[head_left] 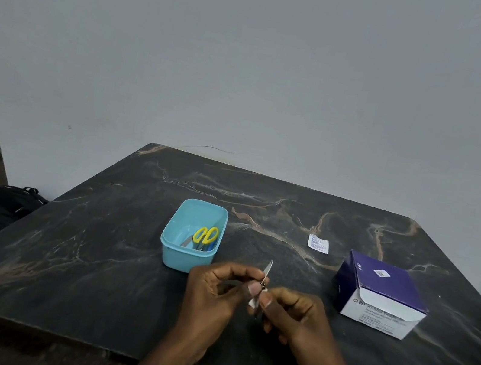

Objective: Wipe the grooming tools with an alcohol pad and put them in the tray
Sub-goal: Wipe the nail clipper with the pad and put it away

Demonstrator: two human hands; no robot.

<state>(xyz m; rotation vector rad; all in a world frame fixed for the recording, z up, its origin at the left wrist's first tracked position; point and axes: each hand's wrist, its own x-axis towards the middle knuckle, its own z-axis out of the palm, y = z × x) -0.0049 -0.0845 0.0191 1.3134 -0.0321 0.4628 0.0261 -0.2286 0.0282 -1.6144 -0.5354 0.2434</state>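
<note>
Both hands meet above the near middle of the dark marble table. My left hand pinches a slim metal grooming tool whose tip points up and away. My right hand presses a small white alcohol pad against the tool's lower part, which the fingers mostly hide. The light blue plastic tray stands just left of and beyond my hands. It holds yellow-handled scissors and another tool partly hidden under them.
A purple and white box of alcohol swabs stands open to the right. A white pad wrapper lies flat behind my hands. A black bag sits on the floor off the table's left edge. The wall is right behind the table.
</note>
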